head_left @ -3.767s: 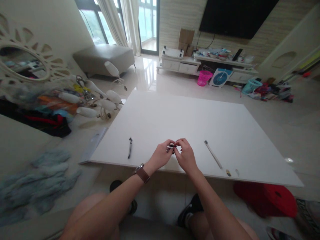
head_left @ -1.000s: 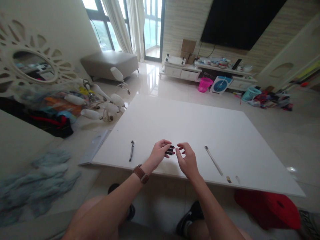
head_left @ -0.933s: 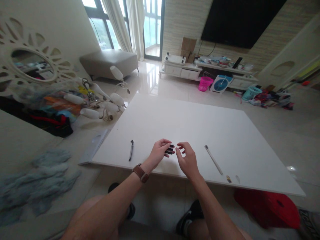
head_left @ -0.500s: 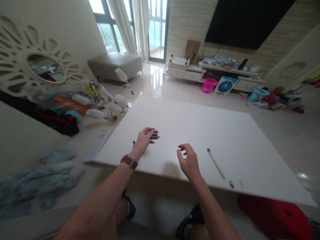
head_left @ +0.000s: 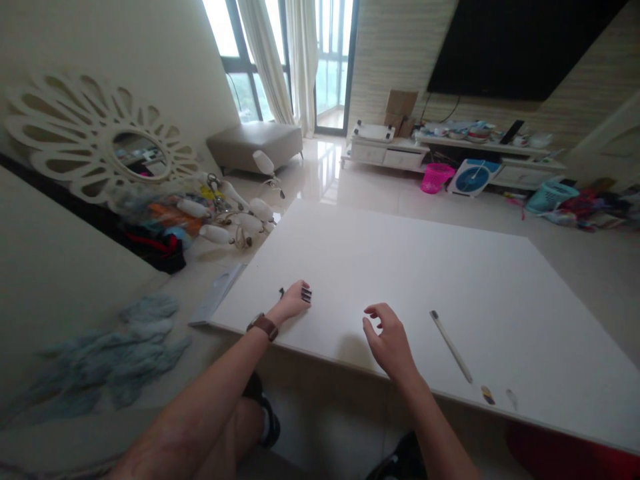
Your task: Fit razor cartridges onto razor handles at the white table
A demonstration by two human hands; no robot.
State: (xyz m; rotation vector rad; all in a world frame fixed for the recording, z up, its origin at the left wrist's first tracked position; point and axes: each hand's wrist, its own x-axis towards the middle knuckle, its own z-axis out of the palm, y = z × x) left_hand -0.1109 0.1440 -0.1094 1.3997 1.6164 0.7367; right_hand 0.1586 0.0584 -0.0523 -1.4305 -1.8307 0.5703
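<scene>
My left hand (head_left: pixel 294 301) is low over the left part of a white tabletop (head_left: pixel 370 260), its fingers closed around small black pieces (head_left: pixel 307 294). Their exact kind does not show. A brown-strapped watch (head_left: pixel 263 326) is on that wrist. Just behind this hand lies a small black item (head_left: pixel 281 292) on the tabletop. My right hand (head_left: pixel 387 333) hovers over the near middle edge with its fingers loosely curled, thumb apart and nothing between them. To its right lies a thin whitish stick with a dark tip (head_left: pixel 451 347).
A small yellow-and-black piece (head_left: pixel 487 395) and a clear small piece (head_left: pixel 511 399) lie near the front edge. Beyond the left side are a lamp with several white shades (head_left: pixel 247 223) and a round mirror (head_left: pixel 141 155). A red object (head_left: pixel 560 453) is below the right front edge.
My left hand has drawn back toward the small black item, still holding the black pieces. The view has turned slightly left. My right hand keeps nearly the same pose.
</scene>
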